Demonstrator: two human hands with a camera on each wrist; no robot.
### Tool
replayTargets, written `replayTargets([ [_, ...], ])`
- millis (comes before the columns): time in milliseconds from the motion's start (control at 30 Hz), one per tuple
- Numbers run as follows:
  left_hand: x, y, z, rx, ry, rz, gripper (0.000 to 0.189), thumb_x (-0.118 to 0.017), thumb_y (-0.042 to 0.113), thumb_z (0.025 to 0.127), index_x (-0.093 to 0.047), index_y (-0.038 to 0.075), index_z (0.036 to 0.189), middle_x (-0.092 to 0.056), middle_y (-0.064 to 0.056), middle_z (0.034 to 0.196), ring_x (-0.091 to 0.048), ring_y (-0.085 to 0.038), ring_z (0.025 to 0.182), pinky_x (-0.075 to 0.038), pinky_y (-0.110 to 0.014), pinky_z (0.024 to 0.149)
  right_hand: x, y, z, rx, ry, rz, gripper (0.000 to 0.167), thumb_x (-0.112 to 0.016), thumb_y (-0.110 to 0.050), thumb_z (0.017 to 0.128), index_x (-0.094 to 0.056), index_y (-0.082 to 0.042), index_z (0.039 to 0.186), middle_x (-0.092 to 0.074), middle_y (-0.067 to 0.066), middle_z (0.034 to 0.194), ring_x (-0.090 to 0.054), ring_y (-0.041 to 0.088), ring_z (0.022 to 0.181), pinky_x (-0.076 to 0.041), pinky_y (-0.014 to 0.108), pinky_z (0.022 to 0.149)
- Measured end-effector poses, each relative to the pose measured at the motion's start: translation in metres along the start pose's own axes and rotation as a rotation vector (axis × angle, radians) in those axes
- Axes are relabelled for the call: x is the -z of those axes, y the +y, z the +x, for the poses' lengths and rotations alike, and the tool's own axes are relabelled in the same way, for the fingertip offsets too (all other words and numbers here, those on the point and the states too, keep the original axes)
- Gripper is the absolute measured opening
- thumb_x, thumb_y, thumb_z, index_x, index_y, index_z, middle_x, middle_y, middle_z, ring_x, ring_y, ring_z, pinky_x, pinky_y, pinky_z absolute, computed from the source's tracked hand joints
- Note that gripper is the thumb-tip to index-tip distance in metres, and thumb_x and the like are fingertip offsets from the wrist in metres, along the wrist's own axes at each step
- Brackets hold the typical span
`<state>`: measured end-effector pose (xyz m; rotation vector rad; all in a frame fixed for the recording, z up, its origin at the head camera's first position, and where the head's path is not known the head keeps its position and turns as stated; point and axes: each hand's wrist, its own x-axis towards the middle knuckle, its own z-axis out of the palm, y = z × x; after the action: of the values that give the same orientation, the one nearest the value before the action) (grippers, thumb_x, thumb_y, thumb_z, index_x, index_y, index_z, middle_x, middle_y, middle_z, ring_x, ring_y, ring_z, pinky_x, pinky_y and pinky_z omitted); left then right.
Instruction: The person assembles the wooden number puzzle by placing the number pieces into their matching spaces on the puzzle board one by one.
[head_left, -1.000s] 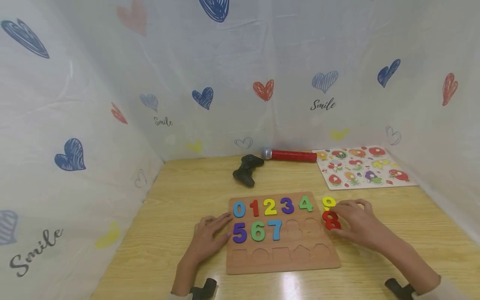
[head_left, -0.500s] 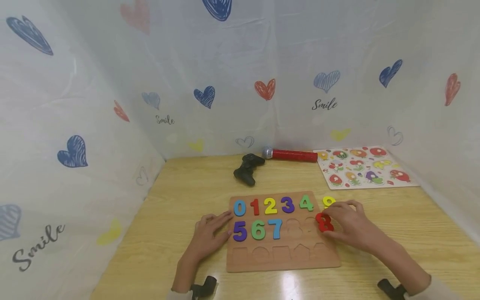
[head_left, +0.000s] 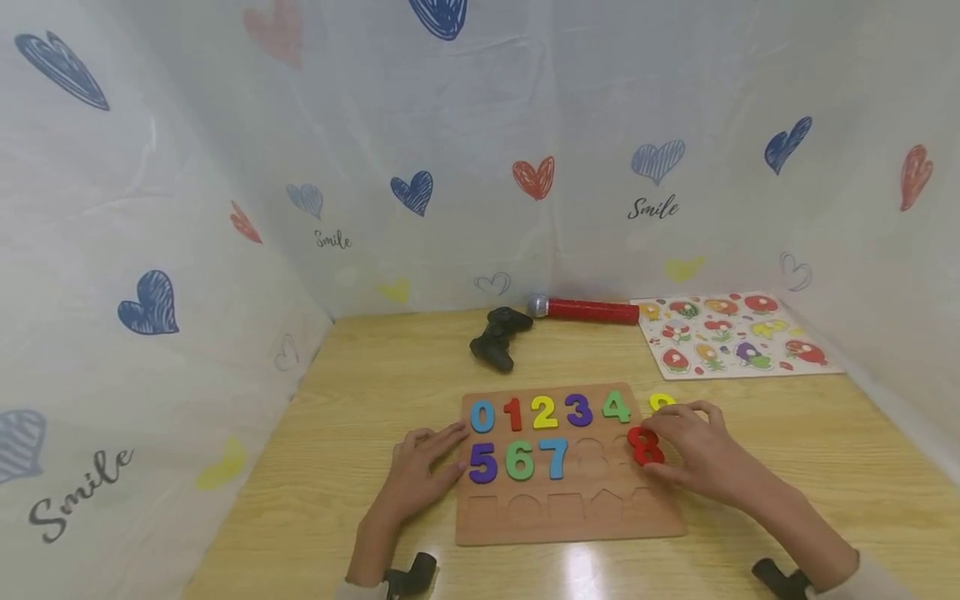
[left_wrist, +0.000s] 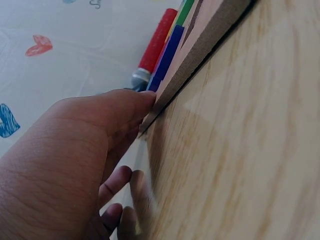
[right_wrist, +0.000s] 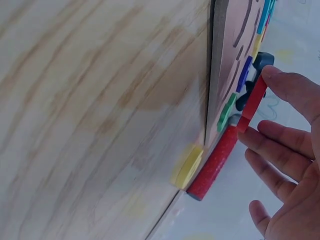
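Observation:
My right hand [head_left: 701, 450] pinches a red number 8 [head_left: 646, 446] between thumb and fingers, over the right edge of the wooden number board [head_left: 510, 527]. In the right wrist view the red 8 [right_wrist: 254, 102] is held up off the board. My left hand [head_left: 420, 475] rests at the board's left edge, thumb and fingertips touching it; in the left wrist view the thumb lies against the board's side [left_wrist: 185, 65]. Numbers 0 to 7 sit in the top two rows, among them the blue 7 [head_left: 553, 458]. Two recesses right of it and the bottom row of shapes are bare.
A yellow 9 [head_left: 662, 401] lies on the table beyond my right hand, partly hidden by it. Farther back are a black game controller [head_left: 499, 339], a red microphone [head_left: 588, 311] and a fruit puzzle board [head_left: 738, 337]. Patterned curtains stand behind and at both sides.
My right hand has lifted the red 8 from the table beside the board and moved it left over the board's right edge. The left hand stays at the board's left edge.

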<state>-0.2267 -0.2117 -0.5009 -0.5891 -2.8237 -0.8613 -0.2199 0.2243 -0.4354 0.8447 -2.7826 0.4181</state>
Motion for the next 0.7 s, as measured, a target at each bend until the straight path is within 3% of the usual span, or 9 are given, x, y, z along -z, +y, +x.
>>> replayTargets([
  [700, 0.0014, 0.003, 0.0002, 0.001, -0.004, -0.017, 0.05, -0.065, 0.04, 0.095, -0.058, 0.027, 0.143, -0.048, 0.013, 0.15, -0.041, -0.025, 0.124, -0.026, -0.056, 0.1, -0.0058, -0.0095, 0.0047, -0.004, -0.021, 0.026, 0.048, -0.089, -0.032, 0.074, -0.071, -0.01, 0.114, -0.07, 0.0, 0.108, -0.057, 0.03, 0.111, -0.023, 0.06, 0.097],
])
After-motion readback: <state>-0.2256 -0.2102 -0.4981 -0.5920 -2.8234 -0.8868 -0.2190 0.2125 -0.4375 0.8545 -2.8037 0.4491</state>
